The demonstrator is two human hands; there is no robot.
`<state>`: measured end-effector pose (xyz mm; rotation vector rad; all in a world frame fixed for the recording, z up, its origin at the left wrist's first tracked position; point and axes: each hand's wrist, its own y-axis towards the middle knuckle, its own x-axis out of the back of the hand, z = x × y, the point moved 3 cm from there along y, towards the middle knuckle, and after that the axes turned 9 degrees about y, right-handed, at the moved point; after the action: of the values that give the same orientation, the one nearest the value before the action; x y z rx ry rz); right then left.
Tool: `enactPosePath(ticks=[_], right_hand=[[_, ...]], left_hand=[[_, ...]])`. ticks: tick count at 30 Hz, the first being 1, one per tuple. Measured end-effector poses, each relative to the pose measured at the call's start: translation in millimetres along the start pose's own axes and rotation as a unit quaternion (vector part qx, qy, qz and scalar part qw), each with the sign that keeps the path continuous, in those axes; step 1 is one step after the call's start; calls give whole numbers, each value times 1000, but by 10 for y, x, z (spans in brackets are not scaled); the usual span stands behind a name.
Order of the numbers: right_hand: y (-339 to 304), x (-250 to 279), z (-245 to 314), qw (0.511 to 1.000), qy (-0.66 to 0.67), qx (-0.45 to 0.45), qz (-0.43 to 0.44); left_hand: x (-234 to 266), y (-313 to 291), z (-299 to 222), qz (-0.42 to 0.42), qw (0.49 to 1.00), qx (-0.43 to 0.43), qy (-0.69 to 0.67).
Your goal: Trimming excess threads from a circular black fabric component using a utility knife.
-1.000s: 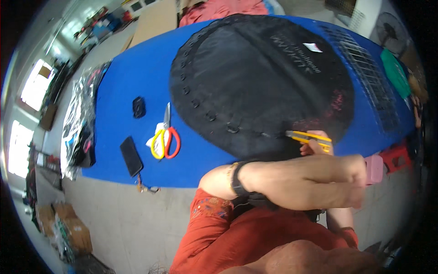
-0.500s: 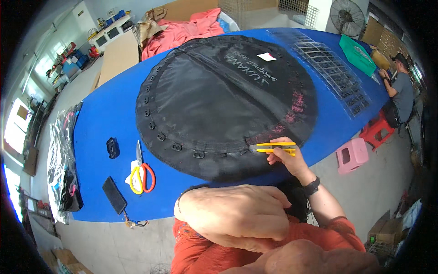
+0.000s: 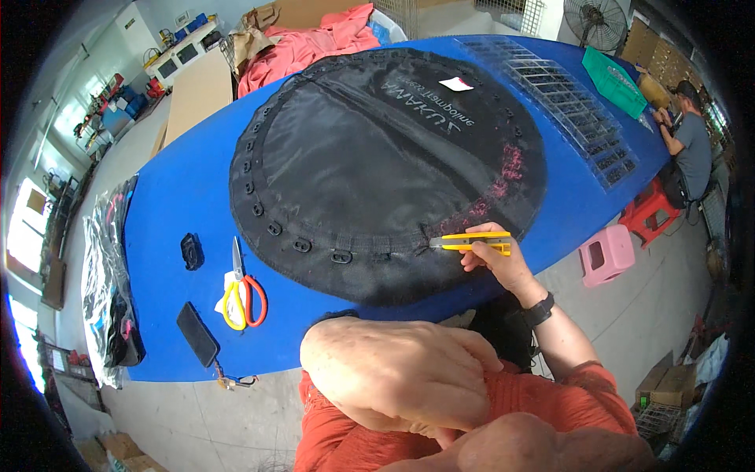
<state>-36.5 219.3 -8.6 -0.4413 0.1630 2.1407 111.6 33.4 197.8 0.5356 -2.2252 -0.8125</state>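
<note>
My right hand (image 3: 499, 261), with a watch at its wrist, is closed round a yellow utility knife (image 3: 476, 241). The knife points left, its tip at the near rim of a round black trampoline mat (image 3: 377, 177) lying flat. Close to the camera, my left hand (image 3: 401, 370) is held over my lap with its fingers curled in. Whatever those fingers hold, if anything, is hidden behind the back of the hand. Black plastic loops (image 3: 300, 245) run along the mat's edge. Pink marks (image 3: 511, 163) and a small white patch (image 3: 456, 84) lie on its right side.
On the blue table (image 3: 169, 220) lie scissors (image 3: 244, 295) with yellow and red handles, a phone (image 3: 197, 334), a small black object (image 3: 191, 252) and plastic-wrapped goods (image 3: 110, 291). A clear compartment tray (image 3: 570, 110) and green bin (image 3: 613, 82) are far right, near another person (image 3: 692, 145) and stools (image 3: 607, 256).
The view has tilted slightly, so the mat sits a little higher. The utility knife stays at the rim, and my left hand has shifted only slightly.
</note>
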Motion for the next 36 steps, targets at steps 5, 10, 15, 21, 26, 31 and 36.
enactPosePath(ticks=[5, 10, 15, 21, 26, 31, 36], right_hand=[[-2, -30, 8, 1000, 3, -2, -6], [2, -32, 1, 1000, 3, -2, -6], [-10, 10, -2, 1000, 6, 5, -8], [19, -17, -6, 1000, 9, 4, 0], [1, -23, 12, 1000, 7, 2, -4], [-16, -19, 18, 1000, -3, -3, -11], [-8, -12, 0, 1000, 3, 2, -3]], left_hand=[[-23, -13, 35, 29, 1000, -7, -3], [-77, 5, 82, 43, 999, -11, 23], [-109, 51, 165, 45, 998, -14, 29], [-183, 60, 224, 11, 999, -3, 41], [-207, 107, 289, 10, 999, -9, 35], [-324, 165, 380, -9, 999, 17, 41], [-354, 196, 433, 48, 993, 105, 31]])
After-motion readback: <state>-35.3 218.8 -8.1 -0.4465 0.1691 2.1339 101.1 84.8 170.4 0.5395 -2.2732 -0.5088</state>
